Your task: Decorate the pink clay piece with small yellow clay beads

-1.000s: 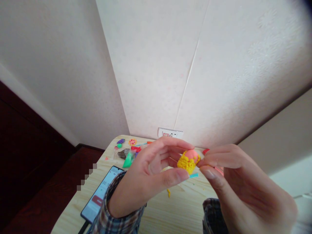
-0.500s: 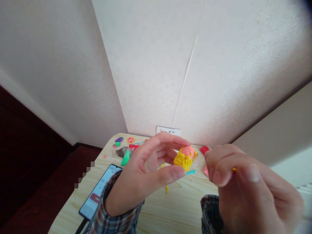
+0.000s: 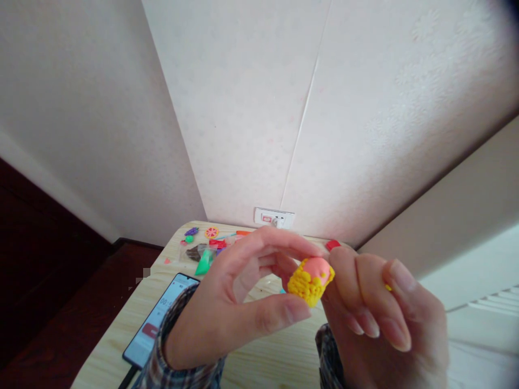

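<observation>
One hand, the left (image 3: pixel 243 297), seems curled round the clay piece (image 3: pixel 311 281).

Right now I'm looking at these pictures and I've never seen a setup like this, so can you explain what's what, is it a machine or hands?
There is no robot here: these are a person's bare hands, in plaid sleeves. All the pictures come from one camera worn on the head, looking forward and down.

The left hand holds a pink and yellow piece, knobbly on its yellow part. The right hand has a tiny yellow bit between thumb and finger.

On the wooden-looking table lie a phone, a purple piece, a round slice shape and a red piece.
</observation>
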A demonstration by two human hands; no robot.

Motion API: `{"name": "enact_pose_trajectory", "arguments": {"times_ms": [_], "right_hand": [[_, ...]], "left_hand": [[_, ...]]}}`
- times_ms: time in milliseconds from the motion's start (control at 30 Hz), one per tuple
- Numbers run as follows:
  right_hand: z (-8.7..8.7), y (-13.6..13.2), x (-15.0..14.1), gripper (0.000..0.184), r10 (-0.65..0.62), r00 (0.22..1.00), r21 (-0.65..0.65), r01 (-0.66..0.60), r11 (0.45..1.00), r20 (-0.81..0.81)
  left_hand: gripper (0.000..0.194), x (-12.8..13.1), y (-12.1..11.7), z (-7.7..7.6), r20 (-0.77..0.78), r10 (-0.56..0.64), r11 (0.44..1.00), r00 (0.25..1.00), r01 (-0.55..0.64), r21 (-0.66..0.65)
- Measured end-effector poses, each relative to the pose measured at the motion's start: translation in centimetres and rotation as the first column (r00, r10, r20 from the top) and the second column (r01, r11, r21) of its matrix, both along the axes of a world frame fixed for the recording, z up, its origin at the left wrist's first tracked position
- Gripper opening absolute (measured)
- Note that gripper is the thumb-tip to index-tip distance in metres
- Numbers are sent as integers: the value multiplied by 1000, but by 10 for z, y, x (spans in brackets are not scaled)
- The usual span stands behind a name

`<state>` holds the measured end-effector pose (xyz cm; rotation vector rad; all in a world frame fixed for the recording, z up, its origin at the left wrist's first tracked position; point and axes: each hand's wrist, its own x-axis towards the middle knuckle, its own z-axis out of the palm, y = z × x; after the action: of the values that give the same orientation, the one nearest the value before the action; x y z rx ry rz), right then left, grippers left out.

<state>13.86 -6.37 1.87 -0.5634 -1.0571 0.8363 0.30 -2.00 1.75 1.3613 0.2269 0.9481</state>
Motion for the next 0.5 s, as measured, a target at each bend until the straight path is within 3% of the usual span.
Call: {"name": "enact_pose_trajectory", "arguments": {"times_ms": [200,367,500], "right_hand": [[-2,-1,4,53,86,996,-53,-86,995,-5],[-8,-4,10,25,-54,997,-119,60,991,56],[-12,-7,15,15,-211,960,10,213,977,182]], "left_hand": [[25,-1,0,1,24,51,999,998,-51,-1],[26,-1,0,0,32,36,999,999,-36,-7],[24,1,0,0,42,28,1000,999,-28,-8]]}}
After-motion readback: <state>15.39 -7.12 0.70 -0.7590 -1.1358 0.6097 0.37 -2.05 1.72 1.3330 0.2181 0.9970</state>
